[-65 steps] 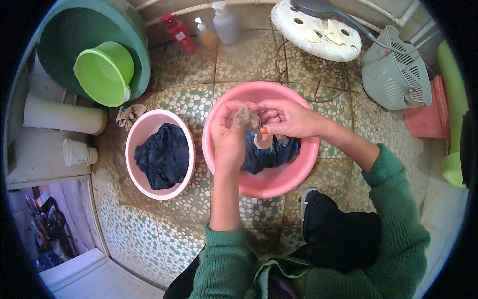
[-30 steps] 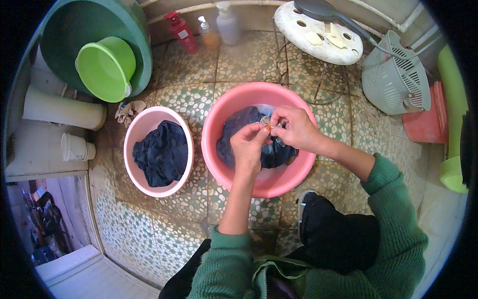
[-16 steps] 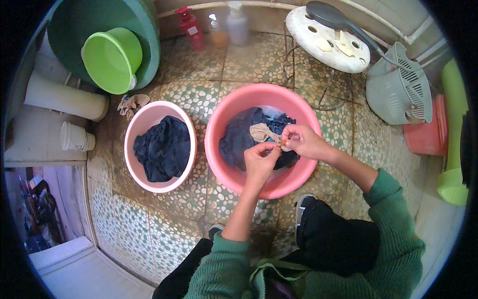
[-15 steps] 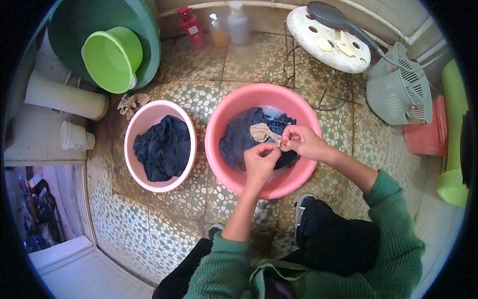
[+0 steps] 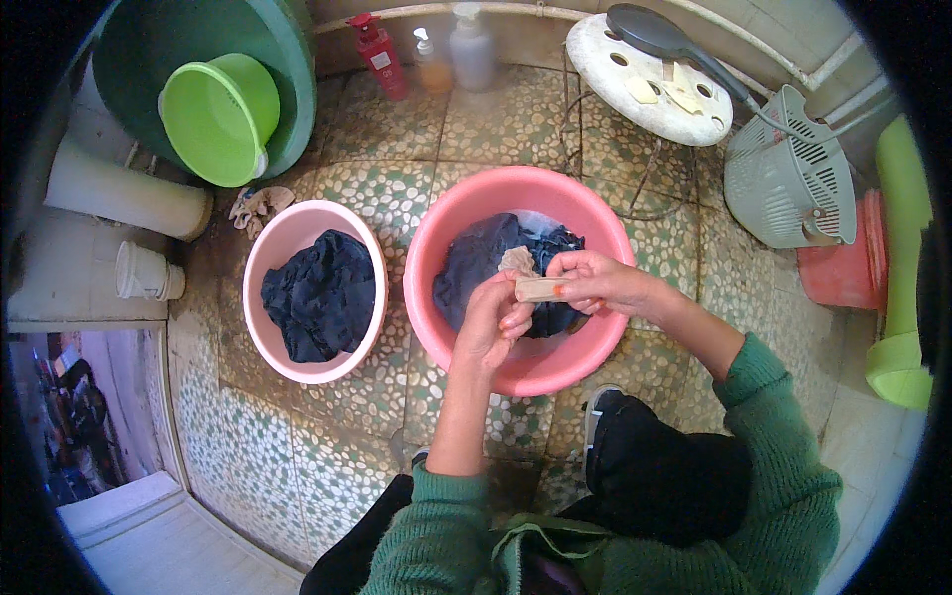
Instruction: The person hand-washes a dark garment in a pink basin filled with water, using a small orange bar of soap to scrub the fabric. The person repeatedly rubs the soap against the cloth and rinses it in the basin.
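My left hand (image 5: 490,315) and my right hand (image 5: 597,281) are close together over the large pink basin (image 5: 421,332). Between them they pinch a thin beige sock (image 5: 538,289), its edge pulled taut from one hand to the other. The rest of the sock bunches up just beyond my fingers. Dark blue clothes (image 5: 474,260) lie wet in the basin, with some whitish water showing at the far side. To the left, a pale pink basin (image 5: 255,332) holds a crumpled dark garment (image 5: 322,293).
Beige crumpled cloth (image 5: 260,206) lies on the floor behind the pale basin. A green tub (image 5: 129,59) with a lime bucket (image 5: 218,119) leans far left. Pump bottles (image 5: 474,55) line the back wall. A white stool (image 5: 645,84) bearing a shower head (image 5: 650,30) and a grey basket (image 5: 788,183) stand right.
My hands have shifted their grip on the sock and drawn its edge out flat between them. My left hand has turned and moved slightly left.
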